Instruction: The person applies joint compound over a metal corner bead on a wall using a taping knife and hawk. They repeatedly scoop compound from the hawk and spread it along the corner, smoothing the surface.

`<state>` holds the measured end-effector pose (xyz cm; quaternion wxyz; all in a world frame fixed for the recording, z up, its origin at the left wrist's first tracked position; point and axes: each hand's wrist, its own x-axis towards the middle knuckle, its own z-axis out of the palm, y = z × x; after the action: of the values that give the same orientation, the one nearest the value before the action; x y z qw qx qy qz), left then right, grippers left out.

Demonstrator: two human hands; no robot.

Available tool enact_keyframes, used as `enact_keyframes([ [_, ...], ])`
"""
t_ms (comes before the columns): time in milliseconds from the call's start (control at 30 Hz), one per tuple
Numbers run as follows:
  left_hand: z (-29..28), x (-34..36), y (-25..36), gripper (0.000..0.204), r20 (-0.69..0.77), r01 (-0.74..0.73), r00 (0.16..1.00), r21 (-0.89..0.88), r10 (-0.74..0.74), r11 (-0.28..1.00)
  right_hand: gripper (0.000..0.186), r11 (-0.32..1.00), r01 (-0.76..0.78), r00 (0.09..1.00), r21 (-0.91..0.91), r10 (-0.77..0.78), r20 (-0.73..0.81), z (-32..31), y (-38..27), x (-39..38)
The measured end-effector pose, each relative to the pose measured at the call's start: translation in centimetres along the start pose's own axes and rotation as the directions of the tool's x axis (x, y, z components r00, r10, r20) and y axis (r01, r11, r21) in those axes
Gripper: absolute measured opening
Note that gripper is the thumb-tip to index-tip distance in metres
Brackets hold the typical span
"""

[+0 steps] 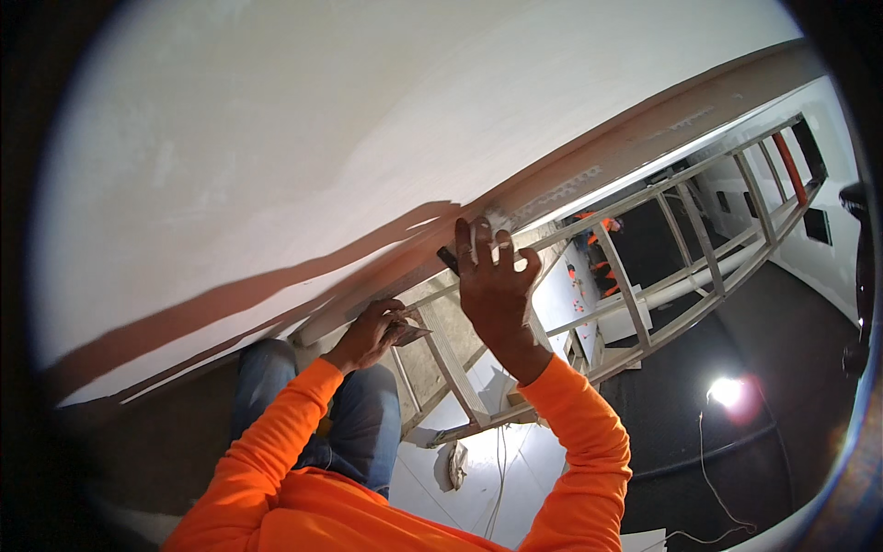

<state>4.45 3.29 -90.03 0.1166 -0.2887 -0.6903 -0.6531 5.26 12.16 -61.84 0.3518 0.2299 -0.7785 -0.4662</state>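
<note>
My right hand is raised against the lower edge of a white wall panel, its fingers bent upward over a ledge. A short black piece of a tool sticks out at the left of its fingers; the rest is hidden behind the hand. Lower and to the left, my left hand is closed on a flat, smeared putty knife, its blade pointing right. Whitish filler patches mark the ledge beyond my right hand.
A long metal ladder runs from beneath my hands to the far right. A lit work lamp with a cable stands on the dark floor. People in orange are below, past the ladder. A crumpled object lies on the pale floor.
</note>
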Motion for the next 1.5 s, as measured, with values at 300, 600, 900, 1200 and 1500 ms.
enact_keyframes([
  [300, -0.6, 0.3, 0.3, 0.035, 0.074, 0.012, 0.997, 0.052, -0.015, 0.999, 0.058, 0.982, 0.161, 0.980, 0.103, -0.172, 0.104, 3.5, -6.7, -4.8],
  [600, -0.4, 0.6, 0.3, 0.027, 0.041, -0.030, 0.999, 0.012, 0.029, 0.999, 0.054, 1.000, -0.008, 1.000, -0.021, 0.008, -0.007, -3.0, 1.3, -2.0],
  [900, -0.5, 0.3, 0.2, 0.030, 0.036, 0.001, 0.999, 0.015, -0.001, 1.000, 0.060, 0.955, -0.204, 0.969, -0.215, 0.166, -0.182, -2.7, 11.6, 4.9],
  [1200, -0.6, 0.2, 0.3, 0.021, -0.016, -0.062, 0.998, 0.038, 0.063, 0.997, 0.027, 0.993, -0.107, 0.990, 0.053, 0.112, -0.088, -0.1, 3.7, 1.8],
  [1500, -0.9, 0.4, 1.2, 0.025, -0.021, -0.025, 0.999, -0.012, 0.025, 1.000, 0.027, 0.982, -0.019, 1.000, 0.188, 0.019, 0.005, 2.4, -3.3, -1.8],
])
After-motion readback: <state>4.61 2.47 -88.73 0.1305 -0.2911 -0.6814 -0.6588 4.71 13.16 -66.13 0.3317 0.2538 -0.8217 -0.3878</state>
